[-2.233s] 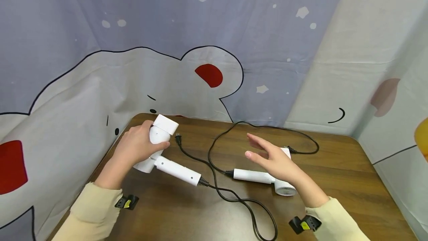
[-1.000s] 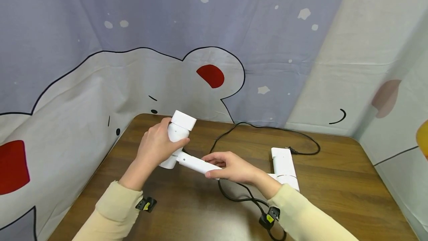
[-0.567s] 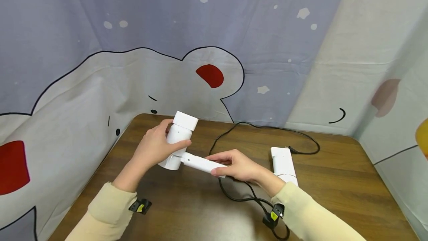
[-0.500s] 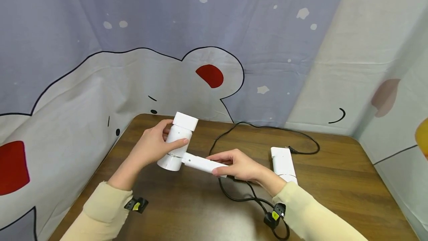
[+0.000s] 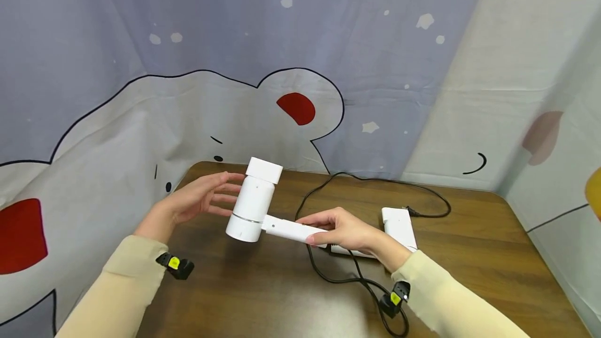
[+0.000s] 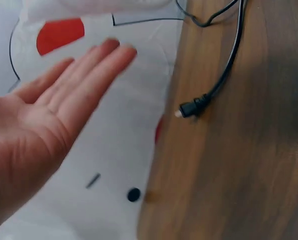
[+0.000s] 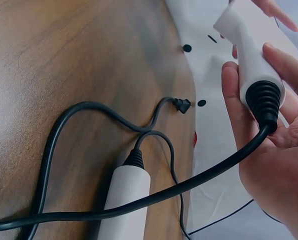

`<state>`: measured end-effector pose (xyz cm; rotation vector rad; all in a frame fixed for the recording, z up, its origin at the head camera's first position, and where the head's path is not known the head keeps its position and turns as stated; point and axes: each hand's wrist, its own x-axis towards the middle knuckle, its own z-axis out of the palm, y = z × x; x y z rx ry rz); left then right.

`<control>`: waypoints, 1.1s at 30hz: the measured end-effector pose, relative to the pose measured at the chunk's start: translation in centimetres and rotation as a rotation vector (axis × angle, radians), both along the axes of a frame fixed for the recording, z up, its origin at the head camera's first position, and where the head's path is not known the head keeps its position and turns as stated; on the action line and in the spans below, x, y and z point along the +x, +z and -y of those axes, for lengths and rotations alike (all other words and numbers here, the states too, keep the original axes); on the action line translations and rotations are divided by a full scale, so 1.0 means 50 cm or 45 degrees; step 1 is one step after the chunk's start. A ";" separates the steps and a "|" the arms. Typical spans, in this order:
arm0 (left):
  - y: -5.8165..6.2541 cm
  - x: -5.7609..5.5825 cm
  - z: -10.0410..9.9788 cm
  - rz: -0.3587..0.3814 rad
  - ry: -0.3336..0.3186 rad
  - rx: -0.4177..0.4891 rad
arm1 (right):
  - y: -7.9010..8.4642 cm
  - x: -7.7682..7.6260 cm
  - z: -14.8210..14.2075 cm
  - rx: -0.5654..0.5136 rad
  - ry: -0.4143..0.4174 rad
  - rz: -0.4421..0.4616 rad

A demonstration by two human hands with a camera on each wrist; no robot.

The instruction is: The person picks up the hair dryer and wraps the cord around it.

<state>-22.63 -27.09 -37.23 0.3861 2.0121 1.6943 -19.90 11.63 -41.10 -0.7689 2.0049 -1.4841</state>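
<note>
A white hair dryer (image 5: 255, 200) is held above the table by my right hand (image 5: 345, 232), whose fingers and thumb grip the cord end of its handle. The right wrist view shows the thumb and fingers round the handle (image 7: 256, 67), with the black cord leaving it. My left hand (image 5: 204, 200) is beside the dryer's head with fingers spread and straight. In the left wrist view the left palm (image 6: 44, 115) holds nothing. A second white hair dryer (image 5: 398, 227) lies on the table, partly hidden behind my right hand and wrist.
The brown wooden table (image 5: 263, 296) bears looping black cords (image 5: 324, 275). A black plug (image 6: 193, 106) lies near the table's edge in the left wrist view. A printed curtain (image 5: 211, 113) hangs close behind and at both sides of the table.
Earlier my left hand gripped the dryer's head while my right hand came over and took its handle. The left hand has since let go and drawn left; the dryer has shifted slightly right.
</note>
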 end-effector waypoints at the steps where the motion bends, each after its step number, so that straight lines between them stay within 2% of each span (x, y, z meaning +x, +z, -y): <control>1: -0.004 -0.004 0.005 0.024 -0.026 0.037 | 0.001 0.000 -0.001 0.001 0.005 0.001; 8: -0.029 -0.025 0.031 0.179 -0.215 0.223 | 0.004 -0.001 -0.002 0.003 0.023 0.006; 12: -0.040 -0.029 0.032 0.239 -0.266 0.273 | 0.010 -0.002 -0.005 0.008 0.025 0.015; 20: -0.053 -0.018 -0.004 0.231 -0.284 0.206 | 0.012 -0.004 -0.007 0.006 0.035 0.022; 28: -0.065 -0.012 -0.037 0.183 -0.330 0.286 | 0.013 -0.007 -0.012 -0.003 0.055 0.030; 33: -0.067 -0.005 -0.046 0.163 -0.291 0.284 | 0.010 -0.011 -0.015 -0.008 0.065 0.037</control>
